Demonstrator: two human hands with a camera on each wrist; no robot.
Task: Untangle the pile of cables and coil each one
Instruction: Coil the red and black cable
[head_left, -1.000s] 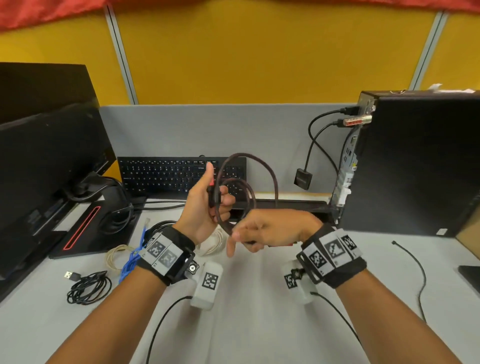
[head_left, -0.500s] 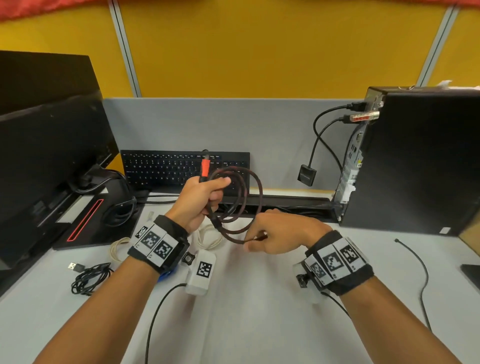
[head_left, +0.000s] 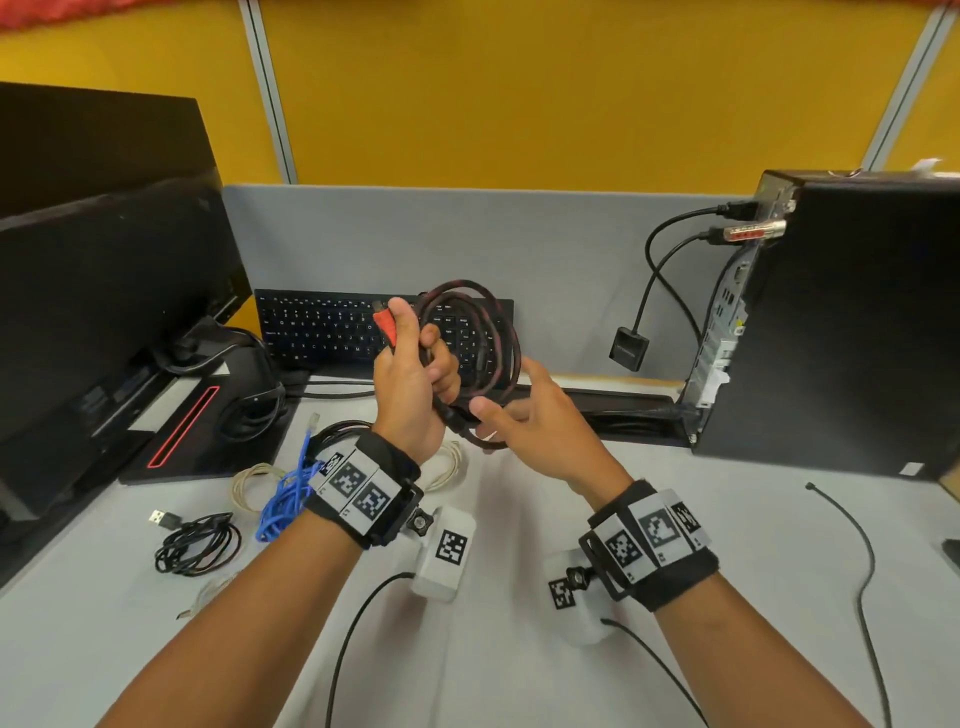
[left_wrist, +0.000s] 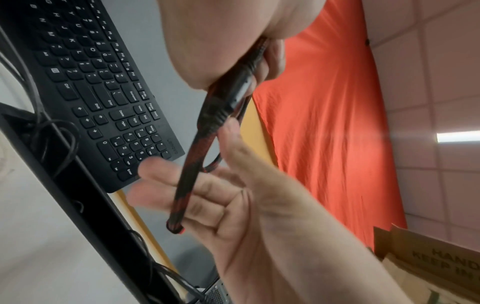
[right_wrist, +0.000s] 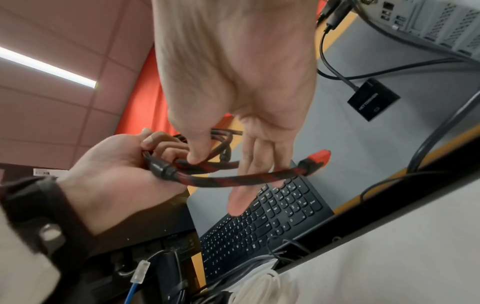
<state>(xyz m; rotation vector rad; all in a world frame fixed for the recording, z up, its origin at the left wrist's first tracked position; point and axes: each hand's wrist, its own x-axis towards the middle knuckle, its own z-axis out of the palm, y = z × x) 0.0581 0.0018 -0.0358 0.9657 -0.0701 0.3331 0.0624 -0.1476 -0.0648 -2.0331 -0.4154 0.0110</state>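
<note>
A red-and-black braided cable (head_left: 511, 332) is held as a coil above the desk, in front of the keyboard. My left hand (head_left: 415, 358) grips the gathered loops, and the red connector (head_left: 385, 327) sticks up beside its thumb. My right hand (head_left: 498, 405) lies against the lower right of the coil, fingers straight behind the loops and thumb touching the front. In the right wrist view the cable (right_wrist: 221, 181) crosses the right hand's fingers, with its second red connector (right_wrist: 318, 156) free. On the desk lie a blue cable (head_left: 288, 493), a coiled black USB cable (head_left: 200, 543), a beige cable (head_left: 254, 480) and a white cable (head_left: 452, 465).
A black keyboard (head_left: 332, 327) leans at the grey partition. A monitor (head_left: 104, 291) stands at the left, a PC tower (head_left: 841, 322) at the right with a dangling adapter (head_left: 628, 348). A thin black wire (head_left: 857, 545) runs along the desk's right side.
The right hand has let go of its pinch on the cable and opened its fingers behind the coil. The left hand has lifted the coil slightly, with more loops gathered.
</note>
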